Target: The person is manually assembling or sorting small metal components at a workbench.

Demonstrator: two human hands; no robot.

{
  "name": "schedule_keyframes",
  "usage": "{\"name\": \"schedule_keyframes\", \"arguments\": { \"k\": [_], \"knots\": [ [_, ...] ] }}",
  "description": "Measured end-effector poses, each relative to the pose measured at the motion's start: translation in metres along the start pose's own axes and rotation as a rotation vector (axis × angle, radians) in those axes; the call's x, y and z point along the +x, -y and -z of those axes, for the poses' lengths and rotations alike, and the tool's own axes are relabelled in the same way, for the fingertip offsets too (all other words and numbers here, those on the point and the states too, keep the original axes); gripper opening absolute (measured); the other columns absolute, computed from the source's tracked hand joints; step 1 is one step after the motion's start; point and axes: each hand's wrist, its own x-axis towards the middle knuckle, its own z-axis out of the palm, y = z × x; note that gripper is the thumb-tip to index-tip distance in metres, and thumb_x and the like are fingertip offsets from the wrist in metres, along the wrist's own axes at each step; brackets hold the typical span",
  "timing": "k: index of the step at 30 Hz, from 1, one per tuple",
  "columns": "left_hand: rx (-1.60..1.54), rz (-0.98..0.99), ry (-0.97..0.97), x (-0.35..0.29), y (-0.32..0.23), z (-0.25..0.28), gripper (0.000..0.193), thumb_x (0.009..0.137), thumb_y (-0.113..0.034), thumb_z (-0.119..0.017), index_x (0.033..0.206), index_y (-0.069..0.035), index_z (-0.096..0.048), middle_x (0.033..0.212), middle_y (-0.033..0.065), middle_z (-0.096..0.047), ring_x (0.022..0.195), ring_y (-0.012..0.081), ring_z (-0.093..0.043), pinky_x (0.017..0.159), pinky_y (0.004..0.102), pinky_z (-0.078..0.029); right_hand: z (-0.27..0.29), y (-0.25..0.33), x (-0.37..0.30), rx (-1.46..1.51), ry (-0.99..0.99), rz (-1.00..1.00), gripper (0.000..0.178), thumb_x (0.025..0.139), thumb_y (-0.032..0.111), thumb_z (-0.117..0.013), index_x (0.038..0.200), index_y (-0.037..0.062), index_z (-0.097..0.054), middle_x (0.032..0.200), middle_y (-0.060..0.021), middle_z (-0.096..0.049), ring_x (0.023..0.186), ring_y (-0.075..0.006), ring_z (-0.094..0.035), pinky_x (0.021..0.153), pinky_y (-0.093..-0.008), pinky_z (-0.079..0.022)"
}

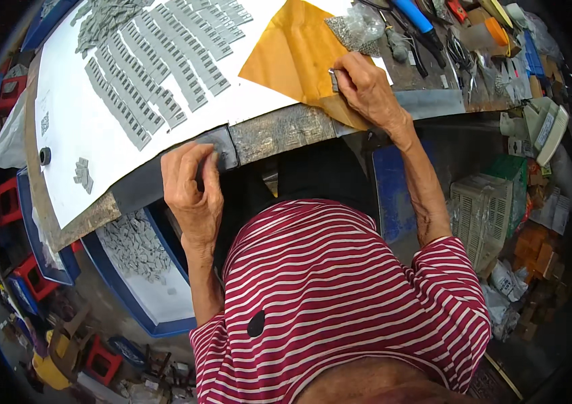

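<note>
Over an orange-brown sheet of paper [293, 50], my right hand [373, 91] pinches a small grey piece [334, 81], partly covered by the fingers. My left hand [192, 182] is at the table's front edge with fingers curled and thumb pressed in; whatever it may hold is hidden. Beside it lies a dark grey pad [222, 148]. Flat grey slotted pieces [158, 57] lie in several slanting rows on a white sheet [64, 128]. A heap of similar grey pieces [101, 27] sits behind the rows, and a few loose ones [83, 176] lie front left.
A black ring [45, 156] rests near the sheet's left edge. A clear bag of small metal bits [357, 30], pliers [461, 50] and a blue-handled tool [412, 15] crowd the back right. Below the table, left, a blue tray [165, 326] holds many grey pieces.
</note>
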Motion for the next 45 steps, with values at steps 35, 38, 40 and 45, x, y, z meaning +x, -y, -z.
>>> {"name": "schedule_keyframes", "arguments": {
  "k": [35, 38, 40, 45],
  "knots": [
    [-0.03, 0.03, 0.129, -0.033, -0.002, 0.002, 0.016, 0.069, 0.009, -0.061, 0.081, -0.001, -0.057, 0.075, 0.0107, -0.057, 0.068, 0.0259, -0.054, 0.063, 0.0328, -0.041, -0.005, -0.01, 0.009, 0.081, 0.045, -0.286, 0.011, 0.083, 0.009, -0.051, 0.082, -0.0018, -0.051, 0.068, -0.0152, -0.057, 0.061, -0.028, -0.058, 0.057, -0.0349, -0.045],
    [-0.018, -0.018, 0.125, -0.034, -0.002, 0.0, 0.016, 0.069, 0.008, -0.061, 0.082, -0.001, -0.057, 0.075, 0.0106, -0.057, 0.068, 0.0258, -0.054, 0.063, 0.0328, -0.041, -0.007, -0.009, 0.008, 0.044, 0.0, -0.272, 0.011, 0.083, 0.009, -0.052, 0.083, -0.0017, -0.052, 0.069, -0.0165, -0.058, 0.064, -0.0305, -0.059, 0.058, -0.0355, -0.045],
    [-0.015, -0.018, 0.132, -0.034, -0.003, 0.0, 0.016, 0.069, 0.009, -0.061, 0.082, -0.001, -0.057, 0.075, 0.0105, -0.057, 0.068, 0.0257, -0.054, 0.063, 0.0327, -0.04, -0.006, -0.01, 0.007, 0.01, -0.018, -0.264, 0.01, 0.082, 0.009, -0.052, 0.083, -0.0016, -0.052, 0.07, -0.017, -0.058, 0.065, -0.0309, -0.059, 0.059, -0.0355, -0.045],
    [-0.021, -0.023, 0.136, -0.034, -0.005, 0.0, 0.017, 0.069, 0.009, -0.061, 0.082, 0.0, -0.057, 0.075, 0.0106, -0.057, 0.067, 0.0254, -0.054, 0.062, 0.0325, -0.04, -0.003, -0.016, 0.002, 0.053, -0.065, -0.158, 0.01, 0.082, 0.007, -0.054, 0.086, -0.0018, -0.055, 0.078, -0.0124, -0.056, 0.067, -0.0242, -0.057, 0.061, -0.0326, -0.045]
  ]
}}
